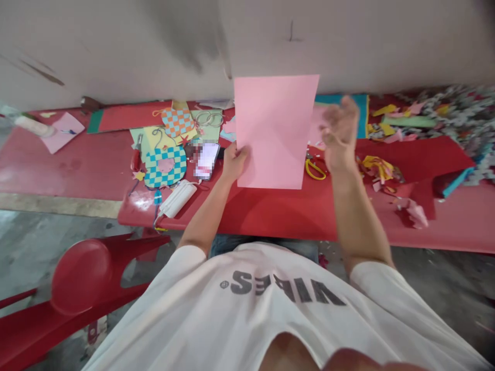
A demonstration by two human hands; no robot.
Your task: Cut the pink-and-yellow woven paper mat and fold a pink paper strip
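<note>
A sheet of pink paper (275, 131) is held upright above the red table, with my left hand (234, 162) pinching its lower left edge. My right hand (341, 134) is raised to the right of the sheet, apart from it, its fingers loosely spread and a little blurred. Below that hand lie yellow-handled scissors (315, 170). A phone (208, 161) with a lit screen rests beside my left hand. The sheet hides part of the table behind it.
Left of the phone are a teal checkered paper piece (165, 166), an orange checkered piece (178, 121) and a white power bank (178, 199). Paper scraps (379, 169) and red paper (421, 159) lie at right. A red chair (81, 278) stands at lower left.
</note>
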